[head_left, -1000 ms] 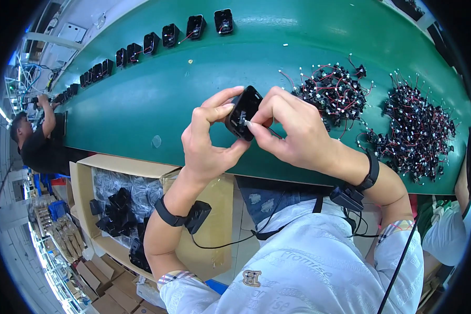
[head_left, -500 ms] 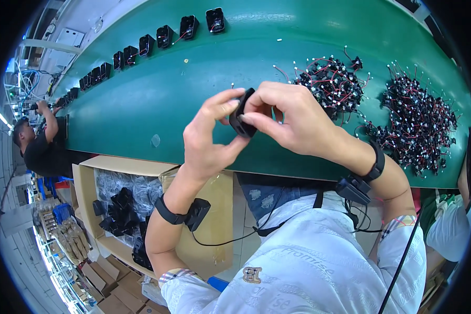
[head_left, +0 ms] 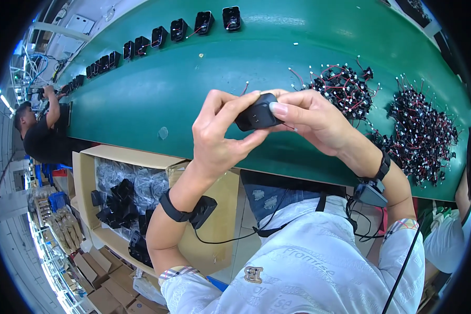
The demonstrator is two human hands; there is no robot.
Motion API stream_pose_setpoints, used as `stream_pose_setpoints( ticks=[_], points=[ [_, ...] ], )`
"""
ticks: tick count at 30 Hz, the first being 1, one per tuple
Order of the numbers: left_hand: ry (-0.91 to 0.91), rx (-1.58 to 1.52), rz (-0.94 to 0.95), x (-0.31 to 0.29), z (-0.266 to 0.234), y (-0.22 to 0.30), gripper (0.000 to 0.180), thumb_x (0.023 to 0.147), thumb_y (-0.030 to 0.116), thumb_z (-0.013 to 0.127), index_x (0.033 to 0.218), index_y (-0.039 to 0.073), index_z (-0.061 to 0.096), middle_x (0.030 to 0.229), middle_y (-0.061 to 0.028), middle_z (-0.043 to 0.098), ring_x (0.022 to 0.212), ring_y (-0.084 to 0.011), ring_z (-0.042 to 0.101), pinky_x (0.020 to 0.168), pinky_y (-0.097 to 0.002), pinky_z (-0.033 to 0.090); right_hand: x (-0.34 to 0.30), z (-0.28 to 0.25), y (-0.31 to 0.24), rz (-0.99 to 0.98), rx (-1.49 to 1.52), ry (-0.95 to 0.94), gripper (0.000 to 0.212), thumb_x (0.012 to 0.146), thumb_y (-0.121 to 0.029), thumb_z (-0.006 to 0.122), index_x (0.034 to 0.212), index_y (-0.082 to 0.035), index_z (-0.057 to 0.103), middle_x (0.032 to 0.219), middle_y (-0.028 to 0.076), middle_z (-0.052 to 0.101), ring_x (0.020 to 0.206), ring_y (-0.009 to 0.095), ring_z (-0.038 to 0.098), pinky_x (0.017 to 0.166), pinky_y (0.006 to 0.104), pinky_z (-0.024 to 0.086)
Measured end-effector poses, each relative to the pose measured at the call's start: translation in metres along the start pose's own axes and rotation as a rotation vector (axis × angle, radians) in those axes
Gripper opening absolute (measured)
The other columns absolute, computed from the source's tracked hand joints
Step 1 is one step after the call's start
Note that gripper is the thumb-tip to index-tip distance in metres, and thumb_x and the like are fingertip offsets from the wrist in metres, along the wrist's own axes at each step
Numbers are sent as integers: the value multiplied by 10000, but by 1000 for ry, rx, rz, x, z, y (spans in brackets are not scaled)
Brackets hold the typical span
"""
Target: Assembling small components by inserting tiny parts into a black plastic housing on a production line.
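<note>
Above the green table, both hands grip one black plastic housing (head_left: 257, 116), a small rounded box with tiny holes in the face turned up. My left hand (head_left: 214, 125) pinches its left end between the thumb below and the fingers above. At the other end, my right hand (head_left: 311, 118) presses its thumb on the top, fingers curled behind. A short red wire with a white plug shows just beneath the right hand. Another wire tip stands up beyond the left fingers. The inside of the housing is hidden.
A row of black housings (head_left: 178, 30) runs along the table's (head_left: 214, 68) far side. Two heaps of wired parts (head_left: 345, 89) (head_left: 426, 131) lie right. An open carton (head_left: 91, 193) with black pieces stands below the table edge at left. A co-worker (head_left: 42, 125) sits far left.
The housing has turned from edge-on to showing its broad face, and both hands have shifted slightly right. My right thumb has moved onto its top.
</note>
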State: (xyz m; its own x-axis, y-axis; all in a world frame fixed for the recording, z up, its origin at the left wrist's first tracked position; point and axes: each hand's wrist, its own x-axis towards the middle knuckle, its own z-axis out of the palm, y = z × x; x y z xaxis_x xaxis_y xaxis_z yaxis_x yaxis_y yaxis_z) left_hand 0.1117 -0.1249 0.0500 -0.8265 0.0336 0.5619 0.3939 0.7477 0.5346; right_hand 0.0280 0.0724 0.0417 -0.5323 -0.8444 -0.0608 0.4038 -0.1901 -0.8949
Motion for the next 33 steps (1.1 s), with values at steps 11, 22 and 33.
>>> stream_pose_setpoints(
  ticks=[11,22,33],
  points=[
    [53,-34,153,2,2,-20,685,632,173,912,1267,73,674,1036,-124,584,820,-226,605,667,-322,530,7,-6,-15,-265,-304,21,308,944,-255,699,1124,-5,702,1300,179,626,1164,257,635,1005,454,511],
    [-124,257,-123,-14,1,-68,519,843,271,747,1254,16,561,1205,-234,538,1107,-417,543,960,-490,471,183,-136,-74,-230,-1996,124,251,727,-236,820,854,-28,761,1282,232,634,1124,430,594,990,482,480],
    [-51,149,-177,-21,-44,-59,449,883,281,712,1232,31,582,1166,-188,606,1107,-373,594,954,-455,500,190,-133,-40,-380,-1882,213,469,681,-260,853,1040,-52,635,1216,163,623,1203,392,530,1030,477,447]
  ],
)
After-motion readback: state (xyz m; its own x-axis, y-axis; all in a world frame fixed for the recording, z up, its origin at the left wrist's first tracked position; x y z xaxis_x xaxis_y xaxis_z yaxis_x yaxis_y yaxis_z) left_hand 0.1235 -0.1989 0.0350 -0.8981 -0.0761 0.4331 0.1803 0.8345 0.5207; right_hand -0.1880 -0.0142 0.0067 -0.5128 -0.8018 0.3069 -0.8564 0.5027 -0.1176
